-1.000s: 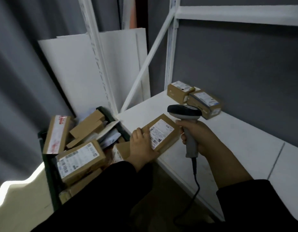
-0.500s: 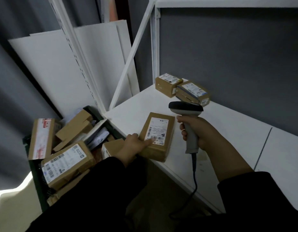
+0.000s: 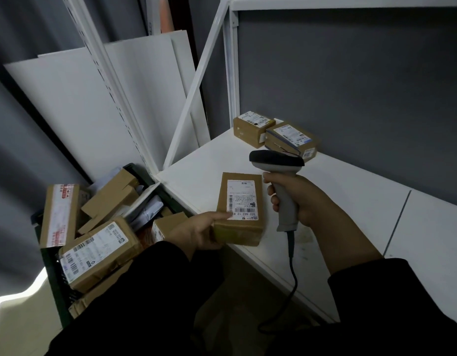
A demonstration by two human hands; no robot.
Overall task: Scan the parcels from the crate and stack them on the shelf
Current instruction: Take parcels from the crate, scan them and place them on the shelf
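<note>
Now the small brown cardboard parcel [image 3: 241, 201] lies flat, label up, at the white shelf's [image 3: 350, 201] front edge, no longer tilted; left hand [image 3: 196, 233] fingers [image 3: 219, 216] pinch its near end; right hand [image 3: 307, 201] grips the grey handheld scanner [image 3: 276, 161] just beside it; scanning seems next.

Your view dim and grey, brightest on the white shelf [image 3: 201, 160], a glaring floor patch [image 3: 16, 304] lower left, wide-angle bend in the uprights [image 3: 231, 73], soft blur at your sleeves [image 3: 145, 304]
</note>
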